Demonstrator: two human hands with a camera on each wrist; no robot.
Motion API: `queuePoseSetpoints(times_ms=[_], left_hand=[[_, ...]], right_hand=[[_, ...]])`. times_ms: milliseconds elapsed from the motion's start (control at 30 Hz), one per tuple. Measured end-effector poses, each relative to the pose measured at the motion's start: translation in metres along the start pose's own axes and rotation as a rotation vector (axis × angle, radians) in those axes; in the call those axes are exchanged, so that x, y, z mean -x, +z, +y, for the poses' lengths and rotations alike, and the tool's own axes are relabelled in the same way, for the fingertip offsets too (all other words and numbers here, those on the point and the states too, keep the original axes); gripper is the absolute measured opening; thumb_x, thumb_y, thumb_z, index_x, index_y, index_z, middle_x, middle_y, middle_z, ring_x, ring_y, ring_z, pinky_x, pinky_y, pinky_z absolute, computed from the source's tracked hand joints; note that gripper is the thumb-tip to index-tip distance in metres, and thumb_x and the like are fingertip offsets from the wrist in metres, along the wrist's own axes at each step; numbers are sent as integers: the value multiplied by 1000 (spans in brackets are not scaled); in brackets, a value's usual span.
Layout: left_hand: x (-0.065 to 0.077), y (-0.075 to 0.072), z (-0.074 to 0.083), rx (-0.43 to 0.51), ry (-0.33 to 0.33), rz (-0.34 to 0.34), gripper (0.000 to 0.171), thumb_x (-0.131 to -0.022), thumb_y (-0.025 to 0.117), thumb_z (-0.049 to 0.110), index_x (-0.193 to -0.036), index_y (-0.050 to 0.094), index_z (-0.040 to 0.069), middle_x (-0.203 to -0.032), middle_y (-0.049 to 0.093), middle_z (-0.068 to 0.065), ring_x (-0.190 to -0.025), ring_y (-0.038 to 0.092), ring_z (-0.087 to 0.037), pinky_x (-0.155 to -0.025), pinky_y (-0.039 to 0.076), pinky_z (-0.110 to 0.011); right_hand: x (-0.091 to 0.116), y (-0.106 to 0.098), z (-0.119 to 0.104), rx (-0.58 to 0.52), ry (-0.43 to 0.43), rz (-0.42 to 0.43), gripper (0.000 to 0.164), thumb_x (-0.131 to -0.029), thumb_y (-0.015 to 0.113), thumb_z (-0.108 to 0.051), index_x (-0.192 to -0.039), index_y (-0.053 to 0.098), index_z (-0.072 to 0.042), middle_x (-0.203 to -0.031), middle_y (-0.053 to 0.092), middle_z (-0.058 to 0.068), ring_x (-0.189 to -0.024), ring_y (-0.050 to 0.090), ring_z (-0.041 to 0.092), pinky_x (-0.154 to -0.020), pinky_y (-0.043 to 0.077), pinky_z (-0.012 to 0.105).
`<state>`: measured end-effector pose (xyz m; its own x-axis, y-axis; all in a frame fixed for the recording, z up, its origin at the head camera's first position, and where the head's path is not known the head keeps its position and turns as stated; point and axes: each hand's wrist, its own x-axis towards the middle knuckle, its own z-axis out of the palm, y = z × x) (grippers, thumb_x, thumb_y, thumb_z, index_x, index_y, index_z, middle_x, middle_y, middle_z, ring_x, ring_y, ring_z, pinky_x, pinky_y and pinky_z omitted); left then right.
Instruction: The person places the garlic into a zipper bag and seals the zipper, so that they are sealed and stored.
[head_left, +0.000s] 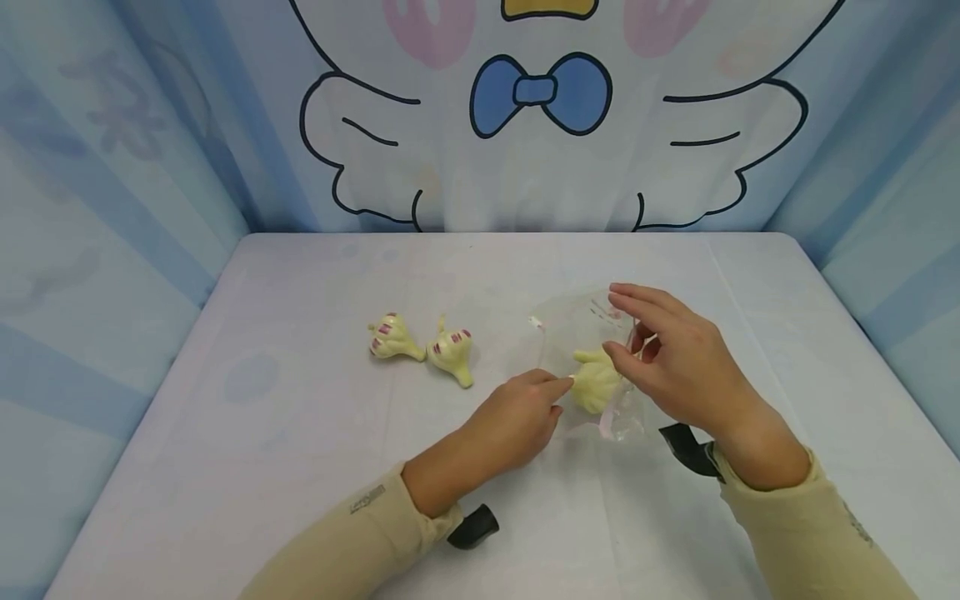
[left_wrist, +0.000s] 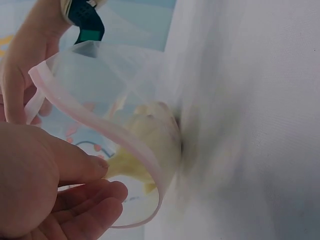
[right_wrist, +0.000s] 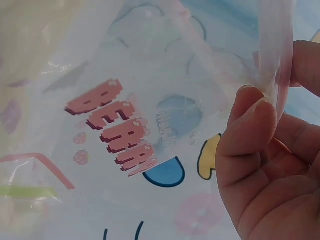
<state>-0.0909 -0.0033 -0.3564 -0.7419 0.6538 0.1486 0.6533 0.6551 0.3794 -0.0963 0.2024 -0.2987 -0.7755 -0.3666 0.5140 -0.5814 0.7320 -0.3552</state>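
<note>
A clear zip bag (head_left: 551, 329) with a pink edge and red lettering lies on the table, its mouth held up. My right hand (head_left: 686, 354) pinches the edge of its mouth between thumb and fingers. Inside is a pale yellow toy garlic (head_left: 595, 387), partly behind the plastic; whether more than one is in there I cannot tell. At the opening, my left hand (head_left: 517, 417) touches the garlic's stem (left_wrist: 120, 166) with one outstretched fingertip. The other left fingers bend beside the bag's rim. Two more toy garlic bulbs (head_left: 393, 337) with purple marks lie to the left.
A white cloth covers the table (head_left: 247, 467). Behind it hangs a curtain (head_left: 540, 183) with a cartoon print and a blue bow, and more blue curtain stands at both sides. Black straps (head_left: 472, 527) hang at both wrists.
</note>
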Motion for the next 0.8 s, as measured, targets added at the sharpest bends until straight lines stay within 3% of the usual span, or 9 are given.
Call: queuePoseSetpoints(times_ms=[200,500,800], left_hand=[[-5,2,2,15,-21,-47,36,-95,69,7,-131,64,3,-119,67,-9,-109,64,-18,-89,51,-22],[-16,8,3,-18,-19,-81,36,-96,68,10,-131,65,4,-116,69,-7,-108,64,-16,-90,50,-22],[-27,10,5,-20,-52,-132,36,-98,66,13,-132,64,6,-116,69,-6,-107,64,-16,-89,51,-23]], right_hand=[[0,1,-1,-16,-6,6,59,-74,83,7,-129,63,5,-131,61,15,-71,55,13,-67,44,7],[1,1,-3,-7,14,-19,59,-76,83,5,-130,62,4,-133,60,14,-73,55,12,-64,51,19],[2,3,-1,-15,-19,5,58,-74,83,7,-129,63,5,-131,62,13,-71,55,11,-66,42,6]])
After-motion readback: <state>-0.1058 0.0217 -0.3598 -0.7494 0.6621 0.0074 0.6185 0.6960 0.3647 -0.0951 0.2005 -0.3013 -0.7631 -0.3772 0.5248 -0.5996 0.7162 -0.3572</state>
